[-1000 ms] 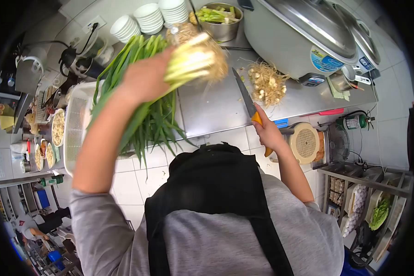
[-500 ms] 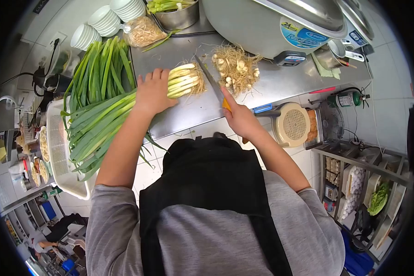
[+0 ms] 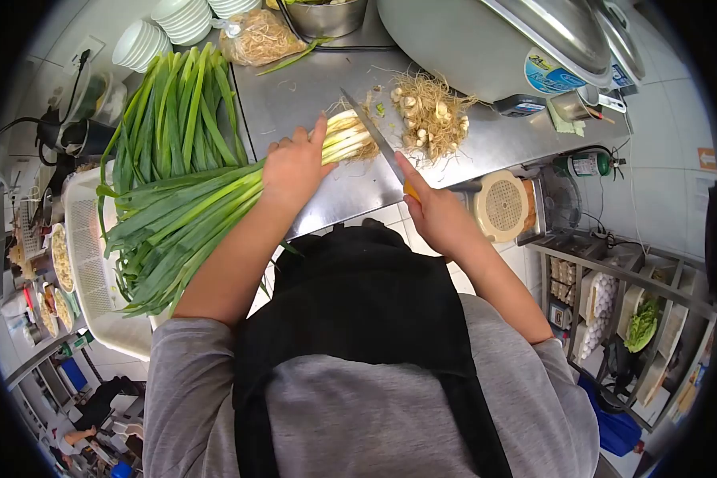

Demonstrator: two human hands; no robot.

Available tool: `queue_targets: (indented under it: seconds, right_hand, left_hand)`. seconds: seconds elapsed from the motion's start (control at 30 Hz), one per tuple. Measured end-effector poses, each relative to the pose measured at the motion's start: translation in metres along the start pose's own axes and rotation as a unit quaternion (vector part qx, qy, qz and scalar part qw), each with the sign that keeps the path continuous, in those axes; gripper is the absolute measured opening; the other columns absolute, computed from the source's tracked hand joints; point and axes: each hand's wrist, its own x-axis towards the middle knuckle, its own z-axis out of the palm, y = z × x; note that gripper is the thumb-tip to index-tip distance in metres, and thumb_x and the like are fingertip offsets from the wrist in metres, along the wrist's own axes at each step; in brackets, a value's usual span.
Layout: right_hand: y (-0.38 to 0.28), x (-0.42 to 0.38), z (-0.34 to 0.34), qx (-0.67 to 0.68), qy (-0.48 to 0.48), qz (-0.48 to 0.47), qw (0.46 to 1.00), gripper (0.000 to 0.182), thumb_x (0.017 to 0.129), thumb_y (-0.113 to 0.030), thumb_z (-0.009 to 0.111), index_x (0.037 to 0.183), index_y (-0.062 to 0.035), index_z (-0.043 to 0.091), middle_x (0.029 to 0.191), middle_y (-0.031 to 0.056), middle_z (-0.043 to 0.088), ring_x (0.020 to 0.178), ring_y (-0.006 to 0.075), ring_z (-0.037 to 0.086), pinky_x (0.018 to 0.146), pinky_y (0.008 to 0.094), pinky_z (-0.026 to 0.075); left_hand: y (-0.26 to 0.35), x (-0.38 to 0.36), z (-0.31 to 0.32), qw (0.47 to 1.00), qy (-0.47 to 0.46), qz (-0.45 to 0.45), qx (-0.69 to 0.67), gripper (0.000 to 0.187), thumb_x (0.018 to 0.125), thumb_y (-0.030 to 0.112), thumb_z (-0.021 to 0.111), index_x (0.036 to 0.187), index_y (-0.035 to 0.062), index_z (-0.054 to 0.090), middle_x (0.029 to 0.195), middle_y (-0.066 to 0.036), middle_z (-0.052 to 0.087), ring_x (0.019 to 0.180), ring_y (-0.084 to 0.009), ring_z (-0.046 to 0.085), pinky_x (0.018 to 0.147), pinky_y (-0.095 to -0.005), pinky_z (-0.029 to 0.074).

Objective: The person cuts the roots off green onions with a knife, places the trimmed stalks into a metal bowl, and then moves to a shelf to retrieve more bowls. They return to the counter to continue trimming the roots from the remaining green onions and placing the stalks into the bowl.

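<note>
My left hand point(image 3: 293, 166) is wrapped over a thick bunch of green onions point(image 3: 191, 211) lying across the steel counter, gripping it just behind the white ends. The long green leaves stretch left past the counter's edge. My right hand point(image 3: 438, 211) holds a knife point(image 3: 374, 131) by its orange handle, mostly hidden by the fingers. Its blade slants over the bunch at the boundary between the white stalks and the hairy roots. Right of the blade lies a pile of severed root ends point(image 3: 432, 119). A second heap of green onion leaves point(image 3: 179, 119) rests beyond my left hand.
A large grey rice cooker point(image 3: 462, 56) stands at the back right. Stacked white bowls point(image 3: 141, 46), a bag of shreds point(image 3: 261, 38) and a metal pot point(image 3: 327, 17) line the back. A white basket point(image 3: 95, 263) is at left, under the leaves.
The view has shifted slightly. My left hand has moved right along with the bunch, and the knife blade now lies over its root end instead of beside it. Small green bits appear near the roots.
</note>
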Motion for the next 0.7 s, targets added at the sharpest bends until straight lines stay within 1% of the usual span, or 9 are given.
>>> queue_targets:
  seconds: [0.13, 0.23, 0.27, 0.3, 0.47, 0.5, 0.57, 0.63, 0.7]
  right_hand:
    - [-0.037, -0.013, -0.035, -0.032, -0.090, 0.088, 0.992, 0.065, 0.102, -0.019, 0.045, 0.161, -0.0234, 0.017, 0.087, 0.0260, 0.069, 0.083, 0.0434, 0.068, 0.079, 0.0541, 0.052]
    - [-0.023, -0.001, -0.031, -0.030, -0.053, 0.022, 0.998, 0.066, 0.101, -0.015, 0.049, 0.160, -0.0245, 0.020, 0.084, 0.0256, 0.069, 0.070, 0.0428, 0.067, 0.070, 0.0518, 0.053]
    - [-0.016, 0.016, -0.022, -0.083, -0.052, 0.011, 0.995, 0.064, 0.103, -0.017, 0.048, 0.160, -0.0236, 0.019, 0.081, 0.0236, 0.069, 0.058, 0.0369, 0.065, 0.061, 0.0474, 0.054]
    - [-0.018, 0.033, -0.018, -0.087, -0.055, 0.011, 0.995, 0.064, 0.103, -0.017, 0.048, 0.160, -0.0236, 0.019, 0.081, 0.0236, 0.069, 0.058, 0.0369, 0.065, 0.061, 0.0474, 0.054]
    - [-0.026, 0.071, -0.007, 0.027, -0.062, 0.053, 0.996, 0.064, 0.104, -0.020, 0.046, 0.161, -0.0296, 0.017, 0.075, 0.0171, 0.067, 0.049, 0.0232, 0.061, 0.057, 0.0391, 0.055]
    - [-0.035, 0.061, -0.019, 0.029, -0.065, 0.055, 0.996, 0.064, 0.104, -0.020, 0.046, 0.161, -0.0296, 0.017, 0.075, 0.0171, 0.067, 0.049, 0.0232, 0.061, 0.057, 0.0391, 0.055]
    - [-0.061, 0.024, -0.058, 0.068, -0.204, 0.187, 0.959, 0.067, 0.103, -0.018, 0.046, 0.161, -0.0262, 0.015, 0.095, 0.0258, 0.070, 0.085, 0.0416, 0.069, 0.084, 0.0501, 0.053]
    - [-0.030, 0.023, -0.028, 0.074, -0.188, 0.171, 0.964, 0.069, 0.102, -0.017, 0.047, 0.161, -0.0285, 0.013, 0.093, 0.0265, 0.069, 0.077, 0.0424, 0.068, 0.080, 0.0505, 0.054]
    - [0.005, 0.040, 0.018, 0.029, -0.031, -0.002, 0.999, 0.071, 0.102, -0.017, 0.048, 0.161, -0.0313, 0.011, 0.091, 0.0266, 0.070, 0.069, 0.0405, 0.068, 0.071, 0.0491, 0.055]
  left_hand:
    - [-0.003, 0.001, 0.002, 1.000, -0.008, 0.002, -0.019, 0.077, 0.084, 0.050, 0.072, 0.147, 0.0163, 0.042, 0.099, -0.012, 0.062, 0.083, -0.0312, 0.070, 0.076, -0.0431, 0.055]
    - [-0.008, 0.002, 0.004, 0.999, -0.008, 0.030, -0.028, 0.072, 0.086, 0.047, 0.071, 0.145, 0.0155, 0.044, 0.099, -0.012, 0.062, 0.085, -0.0305, 0.069, 0.076, -0.0430, 0.054]
    - [-0.009, 0.002, 0.007, 0.999, -0.009, 0.027, -0.033, 0.072, 0.086, 0.047, 0.071, 0.145, 0.0155, 0.044, 0.099, -0.012, 0.062, 0.085, -0.0305, 0.069, 0.076, -0.0430, 0.054]
    - [-0.010, 0.001, 0.010, 0.999, 0.005, 0.040, -0.037, 0.070, 0.087, 0.044, 0.071, 0.144, 0.0151, 0.045, 0.099, -0.012, 0.062, 0.082, -0.0293, 0.068, 0.074, -0.0424, 0.053]
    - [-0.013, 0.004, 0.011, 0.998, 0.019, 0.040, -0.039, 0.066, 0.088, 0.041, 0.071, 0.142, 0.0127, 0.046, 0.099, -0.012, 0.063, 0.081, -0.0286, 0.068, 0.072, -0.0418, 0.052]
    - [-0.013, 0.005, 0.010, 0.998, 0.001, 0.036, -0.049, 0.065, 0.088, 0.041, 0.070, 0.141, 0.0122, 0.046, 0.098, -0.012, 0.063, 0.081, -0.0289, 0.069, 0.072, -0.0418, 0.052]
    - [-0.014, 0.006, 0.011, 0.998, -0.017, 0.028, -0.062, 0.064, 0.088, 0.041, 0.070, 0.140, 0.0117, 0.047, 0.098, -0.012, 0.063, 0.081, -0.0292, 0.069, 0.072, -0.0419, 0.053]
    - [-0.015, 0.008, 0.014, 0.996, -0.015, 0.035, -0.076, 0.061, 0.089, 0.042, 0.069, 0.138, 0.0113, 0.048, 0.097, -0.012, 0.064, 0.082, -0.0299, 0.070, 0.073, -0.0423, 0.053]
    - [-0.015, 0.006, 0.013, 0.996, -0.011, 0.042, -0.076, 0.061, 0.089, 0.042, 0.069, 0.137, 0.0112, 0.048, 0.097, -0.012, 0.064, 0.081, -0.0300, 0.070, 0.073, -0.0425, 0.053]
